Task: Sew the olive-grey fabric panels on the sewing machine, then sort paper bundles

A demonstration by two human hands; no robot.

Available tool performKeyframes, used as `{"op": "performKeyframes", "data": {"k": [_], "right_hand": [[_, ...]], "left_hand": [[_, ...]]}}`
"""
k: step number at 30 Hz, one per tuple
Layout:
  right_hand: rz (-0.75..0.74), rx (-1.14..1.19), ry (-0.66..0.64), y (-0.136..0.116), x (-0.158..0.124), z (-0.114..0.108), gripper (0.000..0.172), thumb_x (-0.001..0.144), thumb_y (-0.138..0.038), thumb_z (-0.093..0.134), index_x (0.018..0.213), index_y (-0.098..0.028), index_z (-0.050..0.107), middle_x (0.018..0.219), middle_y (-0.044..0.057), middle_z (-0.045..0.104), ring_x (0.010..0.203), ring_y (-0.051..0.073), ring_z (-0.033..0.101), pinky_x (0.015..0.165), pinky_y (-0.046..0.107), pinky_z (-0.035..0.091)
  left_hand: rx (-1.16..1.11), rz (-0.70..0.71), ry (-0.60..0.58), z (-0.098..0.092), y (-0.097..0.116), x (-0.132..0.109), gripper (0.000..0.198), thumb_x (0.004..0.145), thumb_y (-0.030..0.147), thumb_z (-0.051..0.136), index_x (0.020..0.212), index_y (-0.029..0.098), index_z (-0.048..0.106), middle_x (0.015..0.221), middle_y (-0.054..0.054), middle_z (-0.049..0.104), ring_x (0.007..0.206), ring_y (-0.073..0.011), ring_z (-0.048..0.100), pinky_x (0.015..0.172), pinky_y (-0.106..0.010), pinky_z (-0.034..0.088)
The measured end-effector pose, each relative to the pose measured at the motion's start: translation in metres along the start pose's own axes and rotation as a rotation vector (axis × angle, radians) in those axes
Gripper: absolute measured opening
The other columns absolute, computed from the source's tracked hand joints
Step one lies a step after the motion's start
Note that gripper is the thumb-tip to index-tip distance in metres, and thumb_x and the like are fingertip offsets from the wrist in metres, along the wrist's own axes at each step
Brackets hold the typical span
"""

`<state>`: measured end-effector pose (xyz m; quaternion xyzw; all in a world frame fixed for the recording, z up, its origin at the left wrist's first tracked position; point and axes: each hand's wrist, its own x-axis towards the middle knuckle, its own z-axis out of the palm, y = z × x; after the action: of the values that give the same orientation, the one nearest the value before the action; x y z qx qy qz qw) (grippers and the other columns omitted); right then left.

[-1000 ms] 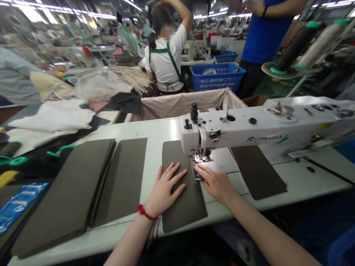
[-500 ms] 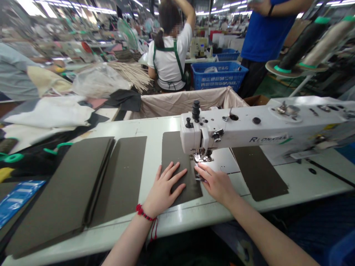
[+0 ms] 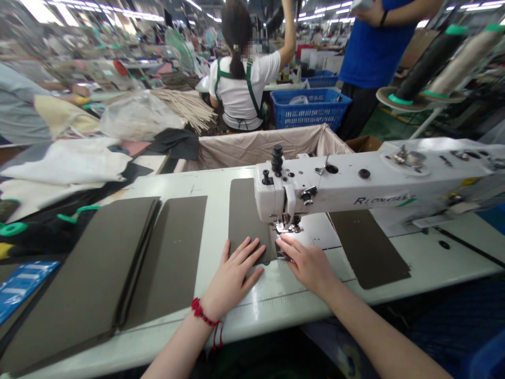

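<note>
A dark olive fabric panel (image 3: 248,210) lies under the needle area of a white sewing machine (image 3: 335,181). My left hand (image 3: 235,273) rests flat with fingers spread, its fingertips on the panel's near part and its palm over the pale table (image 3: 252,310). Close to the presser foot (image 3: 287,226), my right hand (image 3: 305,262) has its fingers together and stretched forward. Their tips touch the panel's right edge, beside a small metal guide partly hidden by the hand.
Left on the table are a thick stack of olive panels (image 3: 90,268) and another panel (image 3: 173,252). One more panel (image 3: 369,247) lies right, below the machine arm. Behind the table stand a cloth-lined bin (image 3: 252,147), a blue crate (image 3: 311,108) and two people. Thread cones (image 3: 430,63) rise at right.
The panel under the machine has slid away from me, its near edge now close to my fingertips. My hands stay almost in place. The seated person's raised arm has moved right.
</note>
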<state>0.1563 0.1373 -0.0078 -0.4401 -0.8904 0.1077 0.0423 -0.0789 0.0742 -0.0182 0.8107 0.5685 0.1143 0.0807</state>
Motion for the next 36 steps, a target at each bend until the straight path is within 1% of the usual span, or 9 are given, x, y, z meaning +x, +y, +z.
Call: {"op": "performKeyframes", "data": {"k": [5,10,13,18,21,25,31,36], "right_hand": [[0.0,-0.001,-0.001,0.0,0.0,0.001,0.059,0.089,-0.019,0.047,0.146,-0.032,0.037,0.154,0.0,0.036,0.109,0.023,0.061,0.089,0.036,0.05],[-0.009,-0.011,0.009,0.001,0.0,0.001,0.058,0.089,-0.02,0.047,0.145,-0.032,0.038,0.154,-0.001,0.036,0.105,0.023,0.063,0.084,0.036,0.051],[-0.008,-0.006,0.013,0.001,0.0,0.002,0.058,0.089,-0.02,0.047,0.145,-0.031,0.038,0.153,-0.001,0.037,0.104,0.022,0.063,0.084,0.036,0.051],[-0.006,0.017,0.029,0.001,0.0,0.003,0.058,0.088,-0.018,0.048,0.144,-0.031,0.04,0.153,0.0,0.038,0.11,0.022,0.061,0.089,0.036,0.05],[-0.012,0.022,0.035,0.001,0.0,0.004,0.058,0.088,-0.017,0.049,0.143,-0.03,0.04,0.152,0.0,0.039,0.109,0.022,0.061,0.089,0.036,0.05],[-0.015,0.024,0.046,0.002,0.0,0.004,0.056,0.088,-0.017,0.047,0.143,-0.03,0.041,0.152,0.0,0.04,0.108,0.022,0.062,0.087,0.036,0.051],[-0.015,0.026,0.046,0.001,0.0,0.004,0.057,0.088,-0.017,0.048,0.143,-0.03,0.042,0.151,0.001,0.04,0.11,0.022,0.061,0.089,0.036,0.05],[-0.014,0.029,0.05,0.001,0.0,0.005,0.056,0.089,-0.018,0.048,0.143,-0.03,0.042,0.151,0.0,0.041,0.108,0.022,0.062,0.087,0.036,0.051]], "left_hand": [[-0.007,0.051,-0.016,-0.002,0.0,0.005,0.054,0.098,0.044,0.039,0.149,0.032,0.028,0.154,-0.002,0.036,0.144,-0.0245,0.028,0.12,-0.056,0.008],[-0.013,0.049,-0.027,-0.002,-0.003,0.015,0.056,0.098,0.047,0.037,0.15,0.029,0.027,0.155,-0.001,0.034,0.145,-0.022,0.026,0.121,-0.049,0.017],[-0.017,0.04,-0.011,0.002,-0.008,0.021,0.058,0.098,0.049,0.037,0.15,0.028,0.026,0.156,-0.002,0.032,0.145,-0.0216,0.026,0.12,-0.047,0.021],[-0.004,0.016,0.034,0.007,-0.015,0.031,0.058,0.098,0.046,0.038,0.151,0.028,0.024,0.156,-0.002,0.03,0.145,-0.0215,0.025,0.12,-0.045,0.022],[0.006,0.012,0.06,0.008,-0.016,0.034,0.06,0.097,0.047,0.038,0.152,0.028,0.022,0.157,-0.003,0.029,0.145,-0.0226,0.024,0.12,-0.046,0.021],[0.028,0.005,0.067,0.009,-0.014,0.034,0.061,0.098,0.047,0.037,0.153,0.028,0.019,0.158,-0.002,0.027,0.146,-0.0222,0.022,0.12,-0.045,0.02],[0.041,0.011,0.086,0.01,-0.014,0.033,0.062,0.098,0.047,0.037,0.153,0.028,0.017,0.158,-0.002,0.028,0.146,-0.0225,0.023,0.12,-0.045,0.02],[0.063,0.007,0.082,0.013,-0.015,0.034,0.063,0.097,0.048,0.037,0.153,0.027,0.016,0.158,-0.002,0.026,0.146,-0.022,0.022,0.12,-0.044,0.019]]}}
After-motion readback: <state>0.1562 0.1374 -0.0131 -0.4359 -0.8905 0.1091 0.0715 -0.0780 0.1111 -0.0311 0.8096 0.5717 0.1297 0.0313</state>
